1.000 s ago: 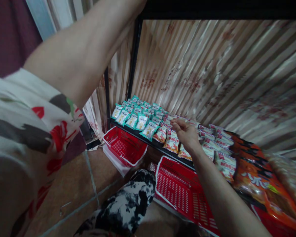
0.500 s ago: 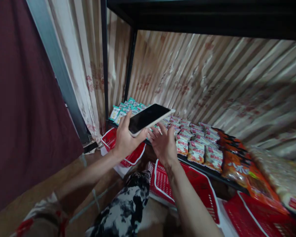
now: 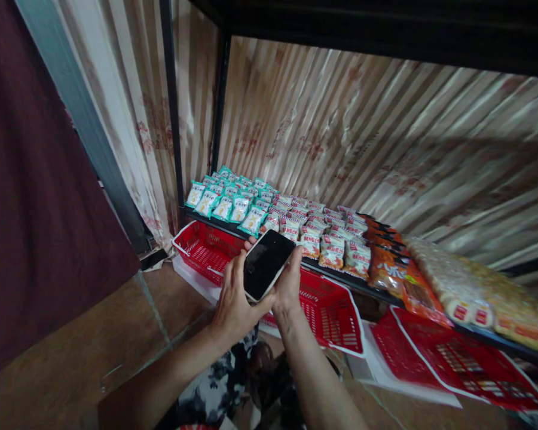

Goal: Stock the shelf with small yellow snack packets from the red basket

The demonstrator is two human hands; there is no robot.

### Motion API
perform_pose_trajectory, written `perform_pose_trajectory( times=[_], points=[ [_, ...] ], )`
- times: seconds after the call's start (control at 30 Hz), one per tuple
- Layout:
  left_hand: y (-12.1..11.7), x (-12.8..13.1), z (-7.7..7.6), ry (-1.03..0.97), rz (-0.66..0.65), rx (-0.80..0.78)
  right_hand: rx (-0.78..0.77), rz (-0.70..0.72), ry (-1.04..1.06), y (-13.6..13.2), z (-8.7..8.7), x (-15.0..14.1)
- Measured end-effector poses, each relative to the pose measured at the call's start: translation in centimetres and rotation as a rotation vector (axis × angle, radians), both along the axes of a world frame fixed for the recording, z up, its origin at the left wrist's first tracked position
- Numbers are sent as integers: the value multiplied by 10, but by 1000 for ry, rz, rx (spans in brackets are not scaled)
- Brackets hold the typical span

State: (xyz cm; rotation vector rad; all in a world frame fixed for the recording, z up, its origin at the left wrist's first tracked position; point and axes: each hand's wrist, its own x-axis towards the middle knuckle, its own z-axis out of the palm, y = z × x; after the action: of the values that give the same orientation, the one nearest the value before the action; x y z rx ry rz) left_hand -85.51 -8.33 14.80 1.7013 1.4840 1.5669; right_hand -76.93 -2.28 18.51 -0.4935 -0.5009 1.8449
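A smartphone (image 3: 268,266) with a dark screen and a pale case is held between both my hands, in front of the shelf. My left hand (image 3: 238,297) grips its left side and lower edge, fingers curled round it. Along the right edge, my right hand (image 3: 287,285) is closed on the phone too, its thumb near the upper right corner. Just beyond lie rows of small snack packets: teal and white ones (image 3: 223,207) to the left, red and white ones (image 3: 333,251) to the right.
Red baskets stand below the shelf: one at left (image 3: 201,251), one in the middle (image 3: 332,310), one at right (image 3: 466,364). Orange bags (image 3: 388,269) and large clear bags (image 3: 452,286) lie on the shelf's right part. A black post (image 3: 173,113) rises at its left end.
My right hand, earlier apart with spread fingers, has closed on the phone's right side. The phone has come lower and nearer my body. The view has shifted slightly right.
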Motion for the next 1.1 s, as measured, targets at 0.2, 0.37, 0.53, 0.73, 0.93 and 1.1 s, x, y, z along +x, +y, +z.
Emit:
perform_pose_trajectory(
  times=[0.2,0.37,0.53,0.73,0.93,1.1],
  points=[
    [-21,-6,-8,-663,-151,-337,-97,145,14,-6,-16,10],
    [-28,-15,-9,-1150,-322,-500,-107,247,-1,-11,-25,5],
    [-41,-18,-5,-1373,-442,-513,-67,306,-15,-24,-13,-3],
    [-54,-18,4,-1546,-614,-613,-39,371,-84,-37,0,0],
    [-60,-21,5,-1592,-618,-632,-5,389,-129,-43,-7,-1],
    [-60,-33,4,-1499,-594,-630,7,468,-162,-44,-8,-16]
  ],
)
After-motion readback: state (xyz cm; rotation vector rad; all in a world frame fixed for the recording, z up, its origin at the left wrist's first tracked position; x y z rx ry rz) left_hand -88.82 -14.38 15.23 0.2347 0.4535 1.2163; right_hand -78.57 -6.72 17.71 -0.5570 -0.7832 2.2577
